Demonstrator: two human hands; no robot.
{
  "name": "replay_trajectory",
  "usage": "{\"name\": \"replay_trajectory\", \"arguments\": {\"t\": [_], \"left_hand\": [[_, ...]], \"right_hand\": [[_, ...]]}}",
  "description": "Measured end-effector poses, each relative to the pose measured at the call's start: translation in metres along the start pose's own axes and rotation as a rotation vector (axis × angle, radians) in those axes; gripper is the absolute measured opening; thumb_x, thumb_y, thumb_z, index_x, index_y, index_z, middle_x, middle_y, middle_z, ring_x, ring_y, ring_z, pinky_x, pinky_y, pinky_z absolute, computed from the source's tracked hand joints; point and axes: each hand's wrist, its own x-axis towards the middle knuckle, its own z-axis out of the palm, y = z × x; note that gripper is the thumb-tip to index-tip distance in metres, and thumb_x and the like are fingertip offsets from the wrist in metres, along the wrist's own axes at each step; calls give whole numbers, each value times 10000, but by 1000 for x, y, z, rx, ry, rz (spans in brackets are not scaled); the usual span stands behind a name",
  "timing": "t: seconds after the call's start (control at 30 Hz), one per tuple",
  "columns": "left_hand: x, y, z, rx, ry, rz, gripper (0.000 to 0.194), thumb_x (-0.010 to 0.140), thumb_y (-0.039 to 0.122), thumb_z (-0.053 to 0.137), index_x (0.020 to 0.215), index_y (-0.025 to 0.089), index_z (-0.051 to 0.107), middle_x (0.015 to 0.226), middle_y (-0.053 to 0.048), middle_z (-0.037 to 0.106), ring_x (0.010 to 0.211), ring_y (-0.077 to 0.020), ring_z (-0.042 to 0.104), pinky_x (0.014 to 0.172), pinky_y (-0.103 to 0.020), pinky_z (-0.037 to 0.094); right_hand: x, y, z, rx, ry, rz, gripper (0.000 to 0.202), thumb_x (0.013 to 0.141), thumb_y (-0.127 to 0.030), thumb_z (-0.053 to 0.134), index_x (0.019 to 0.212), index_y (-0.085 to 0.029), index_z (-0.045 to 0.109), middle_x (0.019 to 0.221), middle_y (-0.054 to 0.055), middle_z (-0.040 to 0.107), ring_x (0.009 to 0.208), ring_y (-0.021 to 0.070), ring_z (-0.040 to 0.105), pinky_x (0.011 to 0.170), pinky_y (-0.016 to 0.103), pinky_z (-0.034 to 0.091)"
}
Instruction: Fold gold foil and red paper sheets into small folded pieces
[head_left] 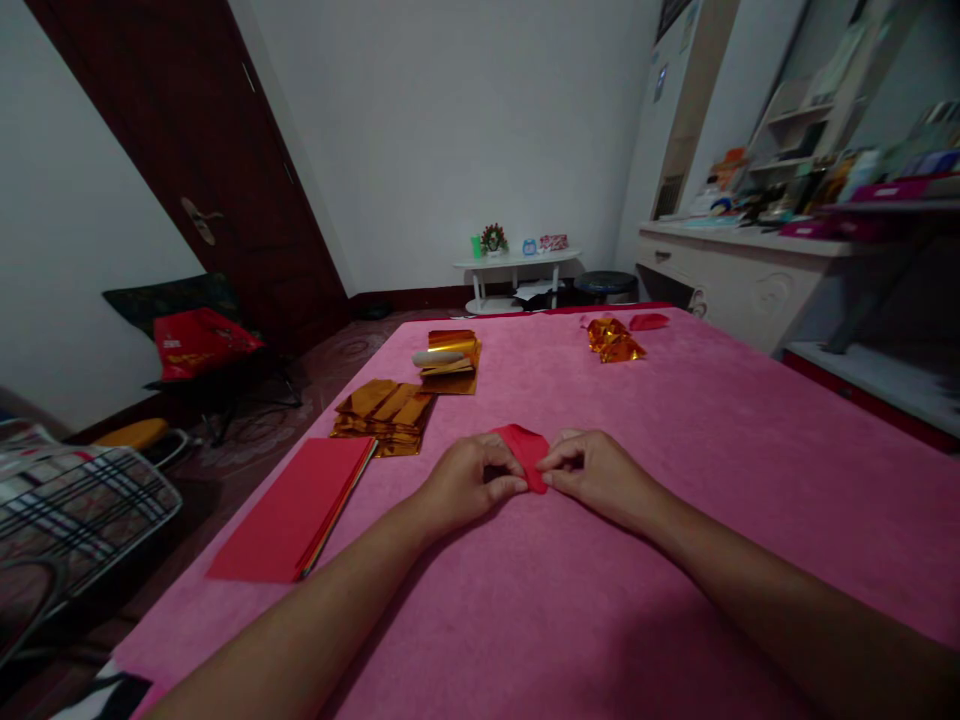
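A small piece of folded red paper (526,450) is between my two hands, low over the pink cloth. My left hand (480,475) pinches its left and lower edge between thumb and fingers. On the opposite side, my right hand (589,468) grips the paper's right edge with thumb and fingertips. Left of my left hand lies a stack of red paper sheets (300,505). Behind that stack sits a pile of folded gold foil paper (386,412). Farther back is more gold foil paper (457,380) with a pale oblong object (439,358) resting on it.
Crumpled or folded gold foil pieces (613,340) and a red folded piece (649,321) lie at the far right of the pink-covered table (720,440). Beyond its far edge stand a low white table (480,264) and a dark stool (604,284). A chair holds a red bag (201,343) at left.
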Motion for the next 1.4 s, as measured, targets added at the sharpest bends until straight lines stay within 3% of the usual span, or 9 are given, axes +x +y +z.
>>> {"name": "replay_trajectory", "arguments": {"t": [0.3,0.5,0.83,1.07,1.4], "left_hand": [[4,-4,9,88,82,-141,145,760,283,618,699,155,650,711,-21,620,667,-127,542,617,-225,402],[6,-8,12,89,103,-236,193,705,336,663,668,148,640,689,-20,611,608,-115,524,571,-222,386],[10,-10,14,114,104,-329,225,692,379,654,653,158,646,633,-11,614,571,-114,523,550,-224,380],[10,-12,14,117,71,-363,244,673,402,659,660,159,639,591,10,591,519,-97,480,510,-212,341],[10,-1,17,216,119,-354,164,720,333,614,671,176,622,636,11,607,553,-106,495,525,-218,319]], "right_hand": [[-1,-5,3,-34,30,10,184,635,-95,567,756,-173,682,693,-4,605,611,100,520,564,213,395],[-3,-7,5,-47,67,71,270,622,-101,591,876,-187,567,671,-37,577,594,92,513,549,209,375],[-4,-11,2,-110,61,48,151,629,-99,569,736,-201,545,678,-31,578,613,99,515,546,210,346],[-4,-12,3,-137,55,46,151,631,-98,583,742,-200,563,684,-25,594,615,100,513,548,206,348],[-5,-12,2,-140,42,41,150,637,-85,552,725,-205,570,669,-32,576,605,100,504,543,213,335]]}}
